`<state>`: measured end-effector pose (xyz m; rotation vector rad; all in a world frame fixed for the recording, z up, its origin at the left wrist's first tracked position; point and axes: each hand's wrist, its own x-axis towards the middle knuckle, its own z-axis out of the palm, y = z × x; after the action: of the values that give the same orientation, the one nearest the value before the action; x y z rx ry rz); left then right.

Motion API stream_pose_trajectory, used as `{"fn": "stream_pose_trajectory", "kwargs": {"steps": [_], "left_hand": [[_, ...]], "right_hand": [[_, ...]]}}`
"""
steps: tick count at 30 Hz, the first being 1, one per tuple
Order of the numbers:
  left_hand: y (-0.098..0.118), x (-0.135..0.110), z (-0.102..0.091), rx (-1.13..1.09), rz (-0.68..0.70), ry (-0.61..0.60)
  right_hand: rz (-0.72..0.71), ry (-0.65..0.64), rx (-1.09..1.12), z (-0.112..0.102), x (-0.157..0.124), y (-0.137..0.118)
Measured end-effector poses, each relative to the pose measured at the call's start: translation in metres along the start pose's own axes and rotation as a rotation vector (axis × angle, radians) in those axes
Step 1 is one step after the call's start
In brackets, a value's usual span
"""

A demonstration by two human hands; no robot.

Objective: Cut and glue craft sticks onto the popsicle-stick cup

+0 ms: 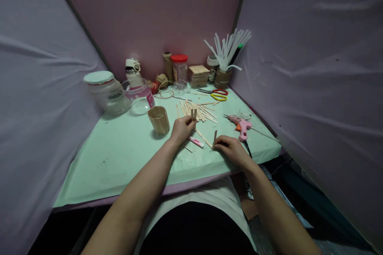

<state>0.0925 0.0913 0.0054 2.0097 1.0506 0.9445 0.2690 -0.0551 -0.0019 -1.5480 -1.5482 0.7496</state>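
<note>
My left hand (181,128) is closed on short wooden sticks (193,114), holding them upright above the green table (119,159). My right hand (229,148) pinches one short wooden stick (214,137) that stands up from the table top. Between the hands lie a pink utility knife (196,141) and a long stick (204,138). A loose pile of wooden sticks (199,110) lies just beyond my left hand. Left of that hand stands a round cup made of sticks (158,119).
A pink glue gun (241,124) lies right of my right hand. Scissors (218,94), jars (107,91), a red-lidded jar (180,70), twine (162,80), stacked wood pieces (198,75) and a cup of glue sticks (224,57) line the back. Cloth walls enclose the table.
</note>
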Motion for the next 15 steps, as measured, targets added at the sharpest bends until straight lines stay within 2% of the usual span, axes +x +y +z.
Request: {"fn": "stream_pose_trajectory", "kwargs": {"steps": [15], "left_hand": [[0.0001, 0.0004, -0.0012, 0.001, 0.000, -0.024]], "right_hand": [[-0.023, -0.022, 0.007, -0.0011, -0.0001, 0.0003]]}}
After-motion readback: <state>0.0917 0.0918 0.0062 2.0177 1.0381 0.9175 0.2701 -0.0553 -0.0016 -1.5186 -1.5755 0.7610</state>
